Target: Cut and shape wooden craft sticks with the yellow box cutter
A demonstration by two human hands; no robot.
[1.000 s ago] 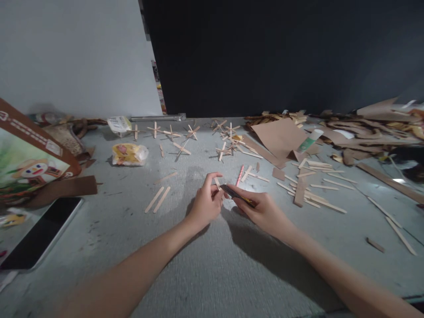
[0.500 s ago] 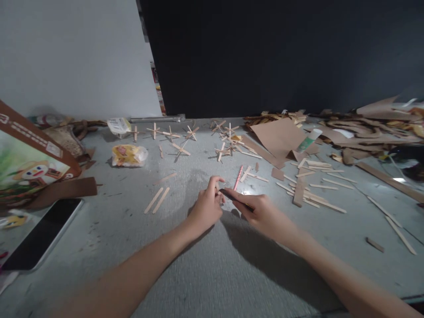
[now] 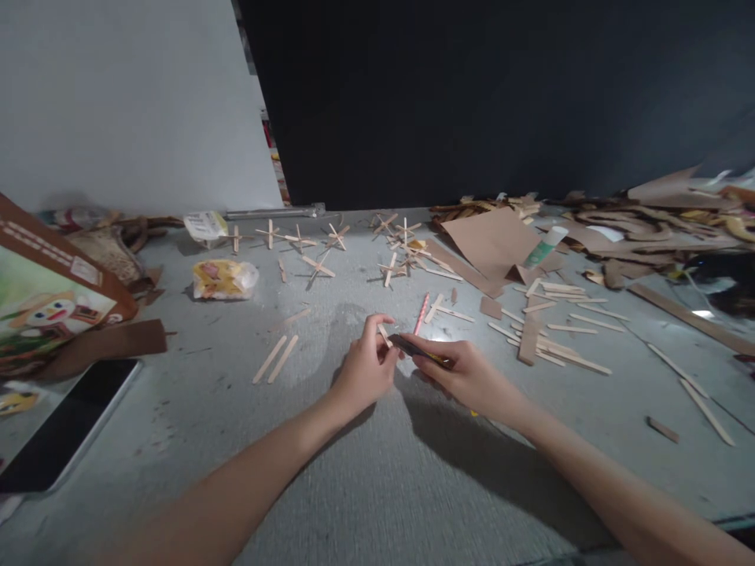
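Between the thumb and fingers of my left hand (image 3: 366, 365) is a short wooden craft stick (image 3: 384, 336), mostly covered by the fingers. My right hand (image 3: 463, 373) is closed around a dark utility knife (image 3: 421, 350) with yellow marks. The knife's blade end meets the stick at my left fingertips; the exact contact is too small to make out. Just beyond the knife lies a red-and-white striped straw (image 3: 421, 313). Two loose craft sticks (image 3: 283, 359) lie side by side left of my left hand, and crossed sticks (image 3: 435, 308) lie past my right hand.
Several star-shaped stick assemblies (image 3: 318, 267) stand toward the back. On the right are a pile of craft sticks (image 3: 581, 363), brown cardboard (image 3: 487, 244) and a glue stick (image 3: 543, 248). A phone (image 3: 68, 424), a yellow wrapped packet (image 3: 222, 280) and a printed box (image 3: 53, 291) are on the left.
The knife has shifted slightly against the stick, and its angle varies a little. Both hands keep their grips. The whole view has drifted slightly.
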